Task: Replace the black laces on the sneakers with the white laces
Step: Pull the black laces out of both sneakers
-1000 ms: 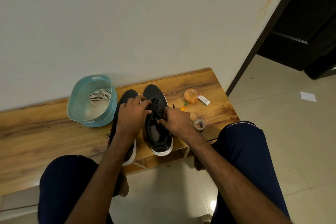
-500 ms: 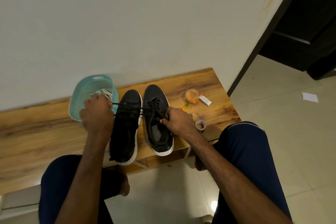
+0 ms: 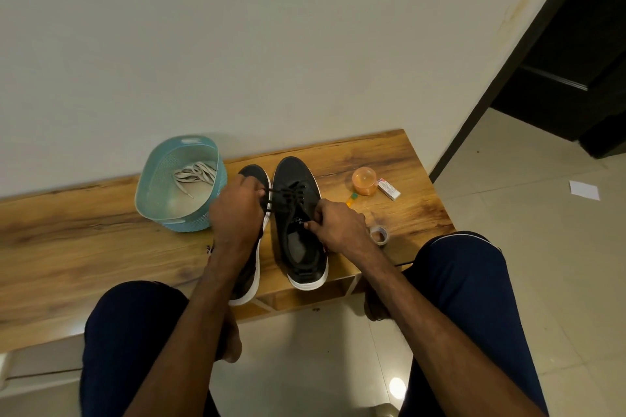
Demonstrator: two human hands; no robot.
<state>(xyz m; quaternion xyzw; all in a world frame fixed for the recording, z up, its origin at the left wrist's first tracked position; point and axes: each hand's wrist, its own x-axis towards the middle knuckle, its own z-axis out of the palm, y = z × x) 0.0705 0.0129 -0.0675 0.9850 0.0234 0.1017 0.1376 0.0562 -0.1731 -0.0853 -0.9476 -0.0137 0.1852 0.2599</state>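
We count two black sneakers on the wood-grain tabletop, our left hand and right hand each with grip pinched on the black lace, white laces coiled in one perforated teal basket at centre left.

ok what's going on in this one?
A seated person is unlacing the right-hand black sneaker on a wooden bench. The left hand pinches the black lace near the eyelets; the right hand holds the shoe's tongue area. The second sneaker lies mostly under the left arm. The white laces sit unused in the teal basket.
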